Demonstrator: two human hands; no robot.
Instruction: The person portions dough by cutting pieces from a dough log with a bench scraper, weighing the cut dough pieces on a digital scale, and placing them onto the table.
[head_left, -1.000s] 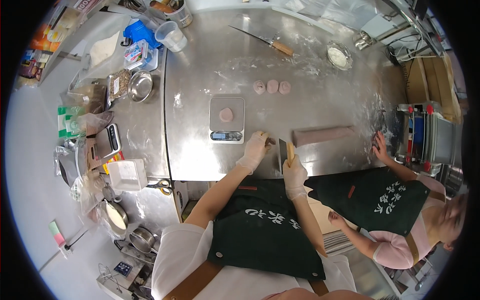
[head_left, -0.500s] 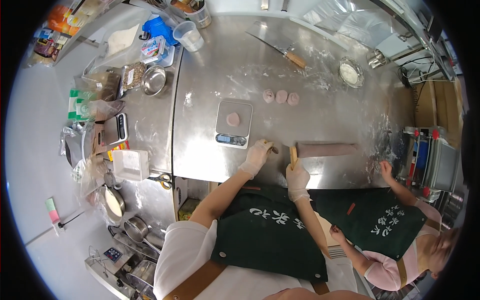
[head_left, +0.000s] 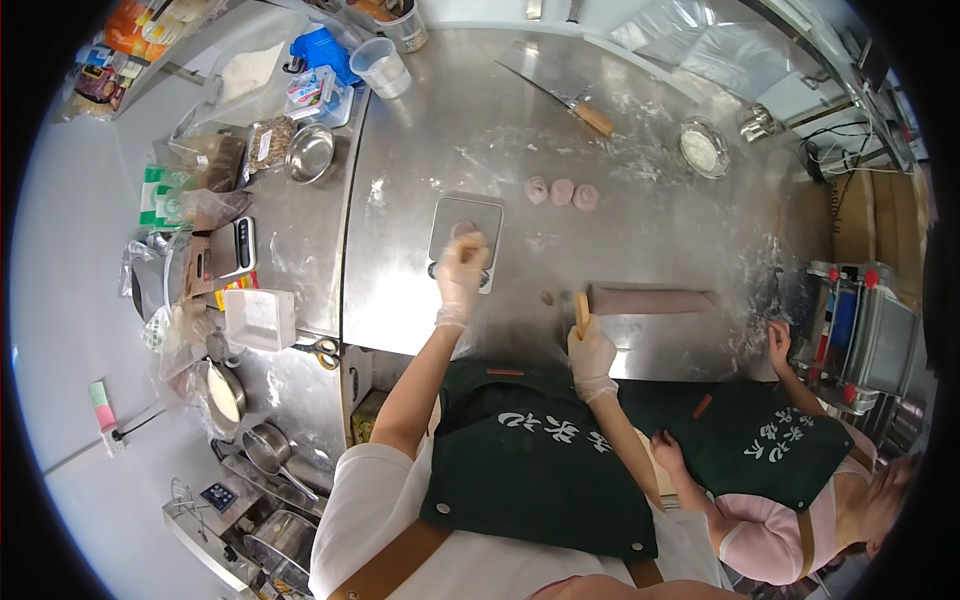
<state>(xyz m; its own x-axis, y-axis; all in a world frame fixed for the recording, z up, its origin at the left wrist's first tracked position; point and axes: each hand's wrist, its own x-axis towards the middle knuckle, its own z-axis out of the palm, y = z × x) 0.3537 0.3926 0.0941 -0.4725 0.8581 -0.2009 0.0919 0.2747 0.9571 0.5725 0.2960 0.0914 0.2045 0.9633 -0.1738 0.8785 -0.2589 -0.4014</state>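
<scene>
**Left hand [head_left: 460, 270] over the digital kitchen scale [head_left: 487, 214]; right hand [head_left: 592, 358] beside the dough log [head_left: 655, 300]**

From my remote viewpoint above the steel worktable [head_left: 420, 325], I see both hands in translucent gloves. The left hand reaches across the front of the scale, partly covering its display, with its fingers at a round dough piece [head_left: 461, 229] on the weighing plate. Motion blurs these fingers, so I cannot tell whether they grip anything. The right hand is closed around the pale yellow handle of a dough cutter [head_left: 582, 312], held just beside the log's left end; I cannot make out its blade clearly. The pinkish-grey log lies lengthwise, left to right, near the table's front edge. A small dough scrap [head_left: 547, 298] lies to the left of the cutter.

Farther back, I count three dough rounds [head_left: 562, 192] in a short row. Behind them lies a broad-bladed knife [head_left: 592, 119] with a wooden handle, and to its right stands a bowl of white powder [head_left: 699, 150]. At the right, a co-worker's hand [head_left: 778, 345] is near the table's edge, well apart from the cutter.
</scene>
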